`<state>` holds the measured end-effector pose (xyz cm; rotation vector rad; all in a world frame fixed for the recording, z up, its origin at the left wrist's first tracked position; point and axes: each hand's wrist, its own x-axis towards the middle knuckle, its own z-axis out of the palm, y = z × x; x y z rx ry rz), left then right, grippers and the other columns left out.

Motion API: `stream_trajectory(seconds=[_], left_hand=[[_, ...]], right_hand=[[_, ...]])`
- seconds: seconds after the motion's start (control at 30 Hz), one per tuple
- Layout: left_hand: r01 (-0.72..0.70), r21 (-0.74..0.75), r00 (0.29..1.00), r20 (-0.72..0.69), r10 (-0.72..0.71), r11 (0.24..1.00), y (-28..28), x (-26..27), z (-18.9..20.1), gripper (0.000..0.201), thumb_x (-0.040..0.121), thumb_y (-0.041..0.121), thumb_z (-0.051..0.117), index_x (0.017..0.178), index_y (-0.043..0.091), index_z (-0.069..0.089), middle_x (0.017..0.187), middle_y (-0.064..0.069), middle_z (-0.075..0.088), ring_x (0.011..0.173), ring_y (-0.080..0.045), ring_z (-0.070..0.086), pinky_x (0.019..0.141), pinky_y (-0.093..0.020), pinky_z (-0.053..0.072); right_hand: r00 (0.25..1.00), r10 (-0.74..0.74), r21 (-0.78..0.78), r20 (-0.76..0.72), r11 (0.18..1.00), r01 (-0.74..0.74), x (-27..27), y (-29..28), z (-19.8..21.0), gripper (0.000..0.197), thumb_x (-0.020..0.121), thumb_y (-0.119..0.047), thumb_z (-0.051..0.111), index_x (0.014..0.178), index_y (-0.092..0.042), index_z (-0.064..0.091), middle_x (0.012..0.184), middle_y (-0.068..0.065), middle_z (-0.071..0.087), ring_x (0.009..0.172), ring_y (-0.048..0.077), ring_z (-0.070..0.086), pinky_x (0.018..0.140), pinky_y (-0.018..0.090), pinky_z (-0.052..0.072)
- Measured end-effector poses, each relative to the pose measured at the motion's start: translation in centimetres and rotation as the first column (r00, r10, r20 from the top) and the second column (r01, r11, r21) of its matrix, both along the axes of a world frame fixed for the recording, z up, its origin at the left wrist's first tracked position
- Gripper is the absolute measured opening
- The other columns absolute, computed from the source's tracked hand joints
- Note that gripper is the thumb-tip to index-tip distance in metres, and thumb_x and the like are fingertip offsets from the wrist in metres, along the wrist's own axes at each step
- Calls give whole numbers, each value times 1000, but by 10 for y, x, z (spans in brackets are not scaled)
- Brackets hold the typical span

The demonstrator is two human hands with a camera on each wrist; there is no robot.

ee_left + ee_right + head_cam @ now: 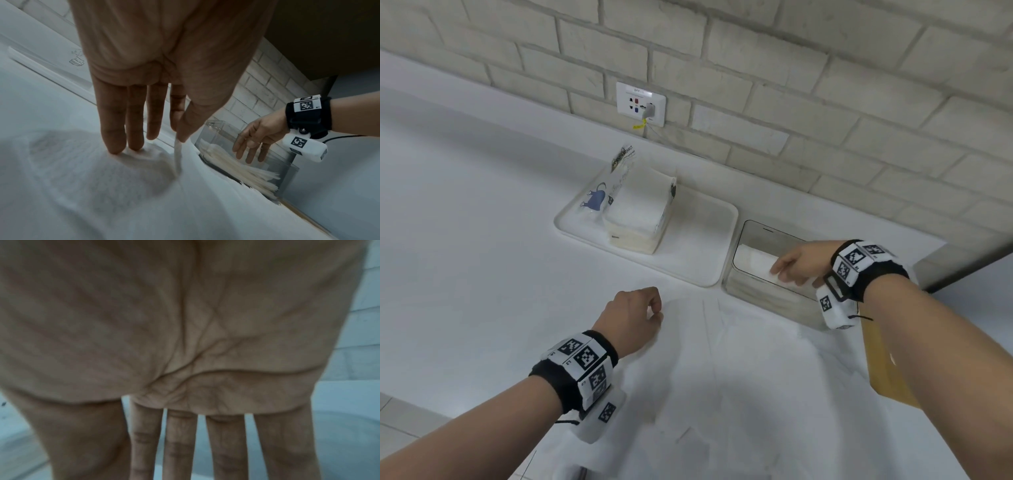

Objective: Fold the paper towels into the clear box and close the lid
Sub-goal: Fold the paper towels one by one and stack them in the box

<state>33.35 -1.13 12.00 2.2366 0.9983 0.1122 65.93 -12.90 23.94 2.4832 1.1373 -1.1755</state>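
- Left hand (635,317) is working at the far left corner of a loose paper towel sheet (739,370) spread on the near counter; the left wrist view shows thumb and forefinger pinching a raised fold of the sheet, other fingers (112,129) pressing straight down onto it.
- Right hand (803,262) is reaching over the open clear box (743,286), fingers straight and slightly spread, fingertips lying on or just above the folded towels (753,262) inside; contact cannot be told.
- Clear box is standing at the right, just beside the white tray (698,270), already holding a stack of folded towels.
- Tray is carrying an opened pack of paper towels (637,209).
- White counter (465,222) is running along a brick wall (825,85), wall socket (641,103) above the tray.
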Motion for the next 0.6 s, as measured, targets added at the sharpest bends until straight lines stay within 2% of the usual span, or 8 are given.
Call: stream_trajectory(seconds=[0.07,0.1,0.2,0.27,0.33,0.4,0.5,0.6], left_hand=[[18,-13,1000,12,-18,1000,2,-3,4,13,92,28,66,83,28,56,80,3,67,86,-26,71,77,-34,55],[27,-15,999,29,-27,1000,3,-4,7,15,92,27,66,83,28,55,81,4,67,86,-26,71,77,-35,55],[48,1,994,97,-48,999,5,-10,17,13,94,21,65,87,22,55,87,8,66,86,-25,68,72,-31,47],[53,-5,989,139,-51,999,6,-14,26,10,96,20,63,90,20,55,90,7,68,84,-23,65,69,-30,45],[48,-17,984,172,-45,999,6,-18,34,13,97,23,62,88,25,54,89,8,70,75,-17,65,64,-27,47],[44,-39,972,231,-34,998,7,-22,42,16,97,22,63,86,29,54,84,9,71,67,-12,65,62,-27,48],[30,-93,934,356,5,995,9,-24,53,17,95,18,66,90,31,57,81,7,72,67,-14,69,65,-26,52],[20,-98,899,437,25,995,13,-22,63,17,93,16,70,99,30,62,84,4,71,68,-9,67,66,-16,48]], right_hand=[[999,0,96,36,995,-4,-1,-9,22,31,99,-26,62,129,-30,64,125,-4,67,108,13,66,87,32,56],[995,24,161,97,986,-40,-4,-16,34,30,99,-28,62,128,-31,64,124,-6,67,106,12,66,88,31,54],[969,-20,422,245,902,-88,-34,-45,59,21,96,-33,64,117,-34,69,113,-13,68,101,11,64,84,25,45],[985,-105,575,138,818,6,-69,-68,55,11,94,-32,67,103,-36,73,93,-19,71,86,4,67,74,14,45],[994,-104,538,33,840,70,-99,-85,26,9,93,-30,69,98,-35,74,85,-21,71,75,0,67,65,6,42],[995,-79,409,63,911,46,-117,-101,-19,12,94,-31,67,104,-34,73,102,-19,69,88,1,66,73,10,43],[959,-162,216,231,970,112,-126,-126,-73,40,96,-38,60,134,-28,58,138,-5,51,127,19,52,100,34,45],[888,-355,139,292,934,328,-124,-148,-91,66,89,-52,62,142,-18,45,146,3,39,132,30,41,100,44,46]])
